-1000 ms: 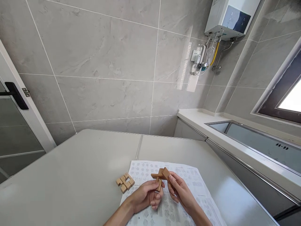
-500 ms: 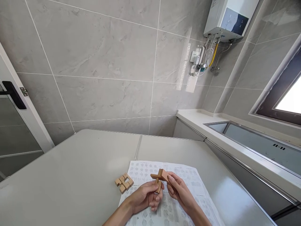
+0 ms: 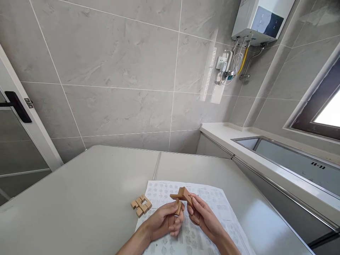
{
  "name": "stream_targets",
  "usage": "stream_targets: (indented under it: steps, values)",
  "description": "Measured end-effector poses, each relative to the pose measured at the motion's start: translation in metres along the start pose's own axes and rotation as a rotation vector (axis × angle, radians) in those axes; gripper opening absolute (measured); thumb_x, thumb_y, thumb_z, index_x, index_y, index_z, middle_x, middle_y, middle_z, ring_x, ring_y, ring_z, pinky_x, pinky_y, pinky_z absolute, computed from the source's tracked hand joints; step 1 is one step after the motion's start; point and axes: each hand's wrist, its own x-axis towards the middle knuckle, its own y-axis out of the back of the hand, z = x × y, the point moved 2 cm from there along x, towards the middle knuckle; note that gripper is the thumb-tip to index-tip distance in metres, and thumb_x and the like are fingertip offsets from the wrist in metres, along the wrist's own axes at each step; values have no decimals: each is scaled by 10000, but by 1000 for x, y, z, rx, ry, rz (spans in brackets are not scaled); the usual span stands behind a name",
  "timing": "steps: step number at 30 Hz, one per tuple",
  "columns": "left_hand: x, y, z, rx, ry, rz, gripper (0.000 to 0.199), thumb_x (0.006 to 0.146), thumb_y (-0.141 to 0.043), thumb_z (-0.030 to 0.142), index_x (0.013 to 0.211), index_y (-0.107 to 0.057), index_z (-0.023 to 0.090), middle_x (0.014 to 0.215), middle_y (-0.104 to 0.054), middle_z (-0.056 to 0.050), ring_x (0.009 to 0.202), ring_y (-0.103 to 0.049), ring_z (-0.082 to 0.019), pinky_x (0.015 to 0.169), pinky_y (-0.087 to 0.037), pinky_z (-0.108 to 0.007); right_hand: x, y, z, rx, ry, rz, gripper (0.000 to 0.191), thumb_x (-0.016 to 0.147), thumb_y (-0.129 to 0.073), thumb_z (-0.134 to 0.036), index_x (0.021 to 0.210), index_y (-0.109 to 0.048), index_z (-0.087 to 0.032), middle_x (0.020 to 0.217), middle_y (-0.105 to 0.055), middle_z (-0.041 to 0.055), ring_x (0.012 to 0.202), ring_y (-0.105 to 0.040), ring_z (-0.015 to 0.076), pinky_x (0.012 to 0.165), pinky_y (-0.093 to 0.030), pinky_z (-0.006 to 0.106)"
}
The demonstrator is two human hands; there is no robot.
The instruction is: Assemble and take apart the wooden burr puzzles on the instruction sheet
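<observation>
My left hand pinches a small wooden puzzle piece between thumb and fingers. Just up and to the right, my right hand grips joined wooden puzzle pieces, with one bar jutting out to the left. The two holdings are very close together; whether they touch I cannot tell. Left of my hands lie several notched wooden blocks, grouped around a small gap, at the edge of a printed instruction sheet. The sheet is spread under both hands and shows rows of small diagrams.
A pale table with a seam down its middle carries everything. Beyond it stands a tiled wall. On the right runs a counter with a sink. A door with a black handle is at the left, and a water heater hangs upper right.
My right hand has raised and turned the joined pieces slightly, and they now sit a little higher above the piece in my left hand. The blocks on the table look unmoved.
</observation>
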Motion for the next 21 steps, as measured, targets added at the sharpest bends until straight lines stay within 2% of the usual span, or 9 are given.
stream_targets:
  steps: [8,11,14,21]
  values:
    - [1,-1,2,9,0,-16,343,992,-737,488,1053,-598,179,717,-556,46,469,-363,-80,493,-332,-256,2,2,2,-34,28,22,589,873,-823,-680,1220,-685,-224,719,-596,-43,495,-311,58,497,-206,236]
    - [0,-3,2,28,27,-31,340,997,-741,482,1030,-580,185,721,-541,48,483,-397,-85,517,-351,-261,4,4,9,-88,37,30,588,875,-816,-687,1203,-672,-222,731,-642,-34,487,-359,63,486,-220,229]
    - [-1,-5,2,42,49,-42,346,1005,-732,492,1023,-564,191,717,-499,63,478,-370,-79,529,-355,-263,6,3,16,-130,38,34,584,880,-794,-707,1176,-650,-224,764,-668,-30,474,-385,65,473,-239,226]
    - [-3,-5,2,75,80,-58,388,1003,-725,536,973,-518,210,732,-423,75,486,-308,-76,516,-337,-255,7,2,21,-191,53,30,529,914,-744,-724,1044,-610,-229,716,-612,-68,447,-368,48,456,-217,209]
